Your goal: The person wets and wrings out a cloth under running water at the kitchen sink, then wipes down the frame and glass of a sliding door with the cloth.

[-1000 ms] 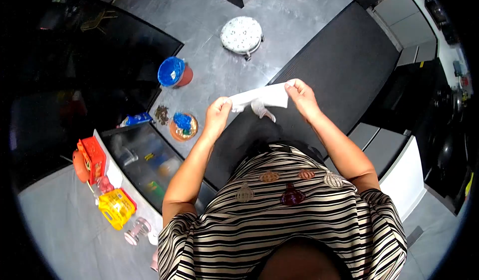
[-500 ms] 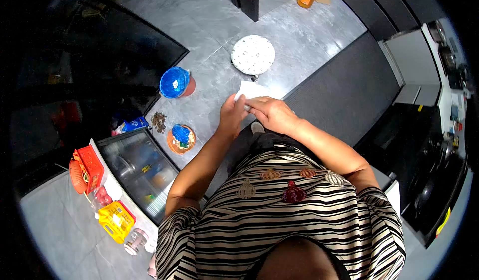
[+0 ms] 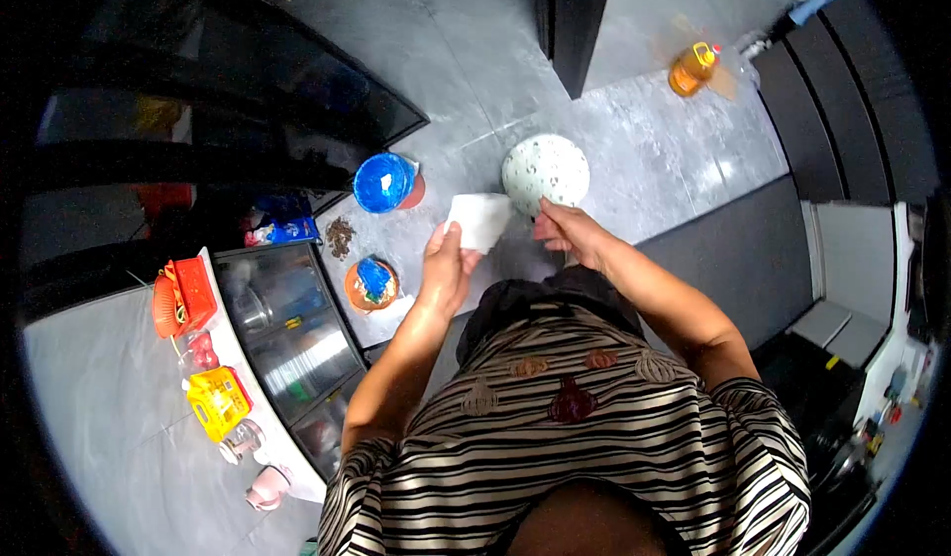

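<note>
In the head view a white folded sheet (image 3: 479, 221), like paper or thin cloth, is pinched in my left hand (image 3: 451, 259), thumb on top. My right hand (image 3: 565, 229) is a short way to the right of the sheet, apart from it. Its fingers are curled together, and whatever they may hold is too small to make out. Just beyond my right hand stands a round speckled white stool (image 3: 547, 168).
A bin with a blue liner (image 3: 384, 183) and an orange bowl (image 3: 371, 286) stand on the floor at left. A counter holds a red basket (image 3: 194, 295), yellow container (image 3: 218, 402) and pink cup (image 3: 268, 488). An oil bottle (image 3: 690, 69) is at upper right.
The sheet was stretched between both hands, then folded smaller as they came together. Now my right hand has moved off it to the right. The view has shifted, showing more floor ahead.
</note>
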The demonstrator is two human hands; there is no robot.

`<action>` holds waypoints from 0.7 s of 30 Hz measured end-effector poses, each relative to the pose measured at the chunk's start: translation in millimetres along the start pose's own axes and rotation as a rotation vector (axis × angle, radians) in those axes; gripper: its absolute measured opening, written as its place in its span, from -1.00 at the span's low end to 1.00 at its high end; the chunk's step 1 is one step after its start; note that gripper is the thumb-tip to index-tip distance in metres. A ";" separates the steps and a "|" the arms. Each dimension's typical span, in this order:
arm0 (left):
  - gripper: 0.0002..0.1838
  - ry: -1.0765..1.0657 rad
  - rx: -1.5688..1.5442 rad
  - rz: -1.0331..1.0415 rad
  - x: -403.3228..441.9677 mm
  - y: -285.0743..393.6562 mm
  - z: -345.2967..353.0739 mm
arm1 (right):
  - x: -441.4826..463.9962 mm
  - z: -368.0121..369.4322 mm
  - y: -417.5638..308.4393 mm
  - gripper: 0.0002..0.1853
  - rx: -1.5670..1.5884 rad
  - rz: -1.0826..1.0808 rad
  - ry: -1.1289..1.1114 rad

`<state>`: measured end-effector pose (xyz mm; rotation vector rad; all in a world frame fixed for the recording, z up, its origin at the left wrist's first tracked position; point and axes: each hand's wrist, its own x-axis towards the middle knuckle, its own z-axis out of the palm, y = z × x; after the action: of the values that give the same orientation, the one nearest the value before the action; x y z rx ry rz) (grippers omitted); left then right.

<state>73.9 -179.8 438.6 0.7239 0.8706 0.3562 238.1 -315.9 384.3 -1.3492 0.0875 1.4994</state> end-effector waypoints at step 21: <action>-0.70 -0.083 0.206 0.009 204.8 171.7 -76.1 | 181.6 118.9 -204.3 -0.69 0.218 -0.067 -0.197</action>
<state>138.0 89.1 410.7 0.9274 0.8327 0.2441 341.0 -36.8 404.2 -1.0174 0.0769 1.5122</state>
